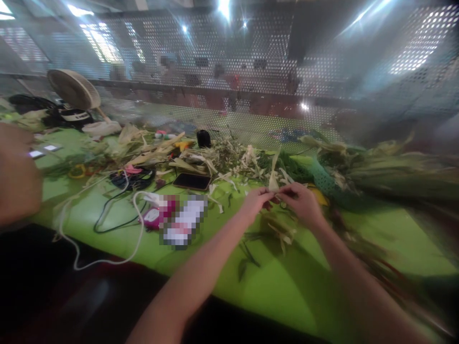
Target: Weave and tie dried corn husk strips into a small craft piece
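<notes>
Pinching one pale husk strip (274,181) upright between left hand (258,196) and right hand (299,198), with fingertips of both drawn nearly together, above a green tabletop (279,291). Facing loose husks (251,157) heaped directly beyond. Working beside one perforated green basket (321,177) on the right, one black smartphone (191,181) on the left. Having one white cable (103,261), one magenta device (152,218) and one fan (71,90) farther left.

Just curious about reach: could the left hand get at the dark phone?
Probably yes: only low scraps lie between the left hand and the dark phone, though its fingers hold a pale leaf.
</notes>
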A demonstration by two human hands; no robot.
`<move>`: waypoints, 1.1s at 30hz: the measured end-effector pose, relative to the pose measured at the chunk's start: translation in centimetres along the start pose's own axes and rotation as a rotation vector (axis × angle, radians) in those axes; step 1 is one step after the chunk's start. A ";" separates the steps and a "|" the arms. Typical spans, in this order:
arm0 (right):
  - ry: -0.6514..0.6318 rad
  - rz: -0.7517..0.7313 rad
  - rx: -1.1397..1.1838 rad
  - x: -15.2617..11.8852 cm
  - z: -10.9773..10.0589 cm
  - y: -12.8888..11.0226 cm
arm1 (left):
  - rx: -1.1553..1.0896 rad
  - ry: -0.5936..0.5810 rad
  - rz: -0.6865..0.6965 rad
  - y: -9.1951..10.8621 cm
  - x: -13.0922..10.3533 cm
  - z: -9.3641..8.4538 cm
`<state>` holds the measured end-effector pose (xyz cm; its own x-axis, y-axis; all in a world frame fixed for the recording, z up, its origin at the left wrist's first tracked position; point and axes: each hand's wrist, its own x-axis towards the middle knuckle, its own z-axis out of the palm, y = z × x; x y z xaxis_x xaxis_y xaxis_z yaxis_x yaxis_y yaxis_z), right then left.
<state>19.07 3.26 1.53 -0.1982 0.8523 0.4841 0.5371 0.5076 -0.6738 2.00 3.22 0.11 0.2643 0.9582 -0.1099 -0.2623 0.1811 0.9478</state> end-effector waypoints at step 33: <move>0.065 0.116 0.090 -0.1 0.2 -1.0 | 0.161 -0.060 0.129 -0.3 -0.1 -0.2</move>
<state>18.34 2.67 2.02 -0.0841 0.8973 0.4332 0.4767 0.4180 -0.7733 1.83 3.08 -0.20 0.2940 0.9554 0.0284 -0.1470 0.0159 0.9890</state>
